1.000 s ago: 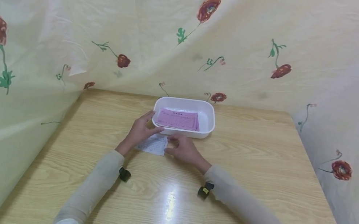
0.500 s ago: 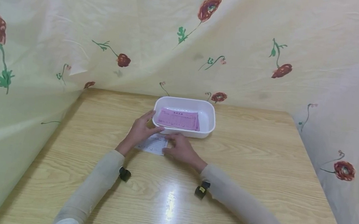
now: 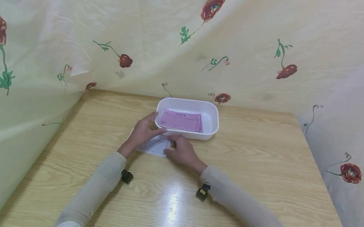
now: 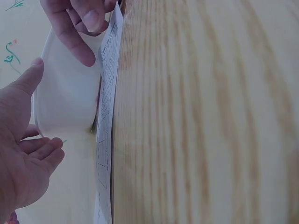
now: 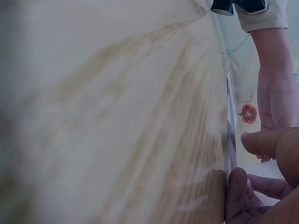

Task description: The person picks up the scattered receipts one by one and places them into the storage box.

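A white plastic tray (image 3: 211, 133) stands at the back of the wooden table with pink printed slips (image 3: 181, 121) inside. My left hand (image 3: 142, 132) holds its front left corner, thumb along the front rim and fingers at the left side. Below that hand, in front of the tray, lies a white printed paper slip (image 3: 154, 147), partly covered by the hand. My right hand (image 3: 183, 150) is at the slip's right edge. In the right wrist view its thumb (image 5: 259, 141) stays apart from the fingers (image 5: 237, 186), which touch down by the edge of the slip.
Floral cloth (image 3: 163, 34) hangs behind the table and along both sides. The wooden tabletop (image 3: 247, 153) extends around the tray. Each sleeve carries a small black wrist camera (image 3: 126, 177). A bright light reflection lies on the wood in front.
My right hand and forearm have shifted slightly left, closer along the slip's edge. The left hand, tray and pink slips hold their places.
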Demonstrator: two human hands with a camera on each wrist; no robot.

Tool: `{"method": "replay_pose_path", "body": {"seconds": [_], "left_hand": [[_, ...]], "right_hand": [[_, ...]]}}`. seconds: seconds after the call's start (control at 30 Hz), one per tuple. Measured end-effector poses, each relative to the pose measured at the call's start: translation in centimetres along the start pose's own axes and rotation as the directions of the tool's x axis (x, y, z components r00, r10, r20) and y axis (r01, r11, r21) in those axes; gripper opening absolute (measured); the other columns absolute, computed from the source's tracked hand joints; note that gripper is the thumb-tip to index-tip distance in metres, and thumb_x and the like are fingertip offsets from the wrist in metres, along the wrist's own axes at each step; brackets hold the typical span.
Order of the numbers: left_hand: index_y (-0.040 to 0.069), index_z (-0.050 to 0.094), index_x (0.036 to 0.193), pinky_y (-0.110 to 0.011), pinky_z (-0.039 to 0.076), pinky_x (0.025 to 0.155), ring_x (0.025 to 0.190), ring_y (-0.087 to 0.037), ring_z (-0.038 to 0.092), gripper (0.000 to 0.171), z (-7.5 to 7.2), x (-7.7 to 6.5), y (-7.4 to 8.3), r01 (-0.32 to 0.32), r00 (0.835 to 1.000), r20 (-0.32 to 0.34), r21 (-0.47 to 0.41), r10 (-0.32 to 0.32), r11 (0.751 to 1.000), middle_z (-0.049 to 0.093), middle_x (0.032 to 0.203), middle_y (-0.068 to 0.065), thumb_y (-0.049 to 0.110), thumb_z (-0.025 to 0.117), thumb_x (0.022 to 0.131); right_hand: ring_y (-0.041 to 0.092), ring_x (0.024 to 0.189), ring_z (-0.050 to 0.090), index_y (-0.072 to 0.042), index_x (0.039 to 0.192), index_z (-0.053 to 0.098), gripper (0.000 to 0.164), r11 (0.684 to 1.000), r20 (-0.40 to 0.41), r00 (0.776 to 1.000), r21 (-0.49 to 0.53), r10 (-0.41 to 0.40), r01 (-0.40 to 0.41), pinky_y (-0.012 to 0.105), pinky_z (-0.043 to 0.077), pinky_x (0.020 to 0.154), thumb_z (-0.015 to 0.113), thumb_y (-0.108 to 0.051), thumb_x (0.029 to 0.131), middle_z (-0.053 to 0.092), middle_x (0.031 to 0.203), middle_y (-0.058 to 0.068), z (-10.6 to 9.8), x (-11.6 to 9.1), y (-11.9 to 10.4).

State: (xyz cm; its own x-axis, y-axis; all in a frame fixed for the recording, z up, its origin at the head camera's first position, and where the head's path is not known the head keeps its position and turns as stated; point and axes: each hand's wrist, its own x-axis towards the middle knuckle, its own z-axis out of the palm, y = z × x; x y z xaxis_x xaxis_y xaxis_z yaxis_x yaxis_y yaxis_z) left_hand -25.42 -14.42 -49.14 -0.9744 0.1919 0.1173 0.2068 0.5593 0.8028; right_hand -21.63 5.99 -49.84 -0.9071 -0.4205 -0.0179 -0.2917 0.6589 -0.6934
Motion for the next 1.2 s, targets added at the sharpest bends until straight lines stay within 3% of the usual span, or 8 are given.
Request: {"method": "replay_pose_path", "body": {"seconds": [0.13,0.27,0.47,0.73,0.9,1.2], "left_hand": [[0.001,0.038,0.156,-0.05,0.028,0.124,0.153,-0.035,0.028,0.089,0.0,0.1,0.0,0.012,1.0,0.005,0.009,-0.012,1.0,0.033,0.164,-0.02,0.041,0.08,0.089],[0.0,0.037,0.156,-0.05,0.029,0.124,0.152,-0.036,0.03,0.09,0.1,0.1,-0.1,0.005,1.0,0.002,0.023,-0.005,1.0,0.034,0.163,-0.022,0.041,0.081,0.088],[0.001,0.039,0.156,-0.052,0.028,0.124,0.152,-0.036,0.029,0.087,0.0,0.1,0.0,-0.002,1.0,-0.003,0.002,0.002,1.0,0.034,0.163,-0.02,0.038,0.081,0.089],[0.003,0.04,0.156,-0.05,0.027,0.125,0.153,-0.034,0.029,0.085,0.0,0.2,0.0,-0.002,1.0,-0.008,-0.002,0.002,1.0,0.034,0.164,-0.016,0.037,0.08,0.089],[0.005,0.041,0.156,-0.051,0.027,0.125,0.153,-0.034,0.029,0.084,0.0,0.2,0.0,-0.003,1.0,-0.004,-0.008,0.002,1.0,0.035,0.164,-0.015,0.037,0.08,0.09],[0.005,0.04,0.156,-0.049,0.026,0.125,0.153,-0.032,0.028,0.085,0.1,0.1,-0.1,0.016,1.0,0.003,-0.019,-0.016,1.0,0.033,0.164,-0.014,0.038,0.081,0.089]], "right_hand": [[0.015,0.076,0.051,-0.001,0.129,0.069,0.051,1.0,0.021,1.0,-0.02,0.0,0.001,0.027,0.045,0.067,0.084,-0.017,0.083,0.059,0.082,0.001,-0.1,0.1,-0.1],[0.015,0.073,0.051,-0.002,0.121,0.072,0.045,0.999,0.057,0.998,-0.042,-0.011,0.013,0.028,0.046,0.066,0.086,-0.013,0.08,0.06,0.078,0.002,-0.3,0.0,-0.2],[0.015,0.087,0.059,-0.007,0.117,0.075,0.04,0.999,0.111,0.994,-0.049,-0.003,0.009,0.031,0.054,0.081,0.086,-0.013,0.079,0.069,0.096,0.003,-0.6,-0.1,-0.1],[0.015,0.084,0.061,-0.005,0.128,0.066,0.047,0.993,0.025,0.993,0.035,0.113,-0.114,0.03,0.055,0.076,0.08,-0.018,0.085,0.065,0.093,0.0,-1.1,-0.5,0.0],[0.014,0.073,0.062,-0.001,0.135,0.061,0.056,0.992,0.004,0.994,0.047,0.113,-0.113,0.028,0.055,0.067,0.081,-0.018,0.086,0.065,0.083,-0.001,-0.8,-0.1,0.4],[0.015,0.067,0.058,-0.003,0.114,0.072,0.039,0.996,-0.01,0.997,-0.035,0.079,-0.079,0.028,0.05,0.062,0.085,-0.023,0.083,0.063,0.076,-0.001,-0.6,0.3,0.0]]}}
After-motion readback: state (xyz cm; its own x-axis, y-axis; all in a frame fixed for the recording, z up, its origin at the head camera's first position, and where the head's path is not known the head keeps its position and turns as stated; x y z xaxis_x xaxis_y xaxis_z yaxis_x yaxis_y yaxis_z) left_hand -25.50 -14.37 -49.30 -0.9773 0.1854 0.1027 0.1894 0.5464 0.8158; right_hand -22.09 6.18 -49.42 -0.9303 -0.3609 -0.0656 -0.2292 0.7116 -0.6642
